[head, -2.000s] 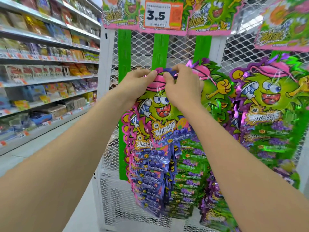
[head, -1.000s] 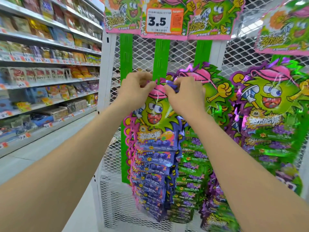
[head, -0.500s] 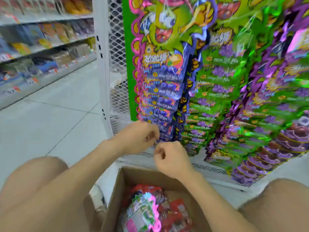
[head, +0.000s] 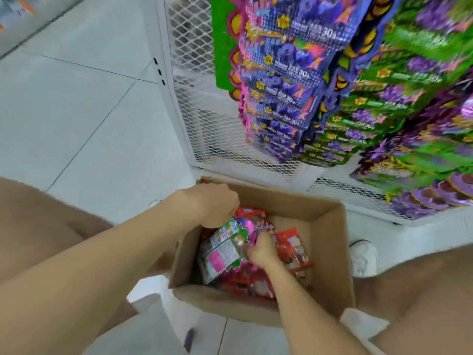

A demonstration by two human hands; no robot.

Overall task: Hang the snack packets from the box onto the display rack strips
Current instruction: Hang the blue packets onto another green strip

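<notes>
An open cardboard box (head: pixel 329 262) stands on the floor in front of the rack, with several red snack packets (head: pixel 291 248) in it. A green-and-pink packet (head: pixel 222 249) lies tilted on top, back side up. My right hand (head: pixel 261 251) is deep in the box, fingers closed on that packet's right edge. My left hand (head: pixel 213 203) hovers curled over the box's far left corner, touching the packet's top; its fingers are hidden. Blue-purple packets (head: pixel 284 80) and green packets (head: pixel 371 106) hang on the rack's strips; a green strip (head: pixel 222 47) shows bare.
The white mesh rack (head: pixel 194 80) stands just behind the box. My knees frame the box on both sides, and a white shoe (head: pixel 363 257) sits right of it. Grey floor tiles (head: pixel 84 111) stretch to the left.
My hands left the packet hung on the strip and dropped into the box. The view tipped down from the rack top to the box, and my right hand now grips a packet.
</notes>
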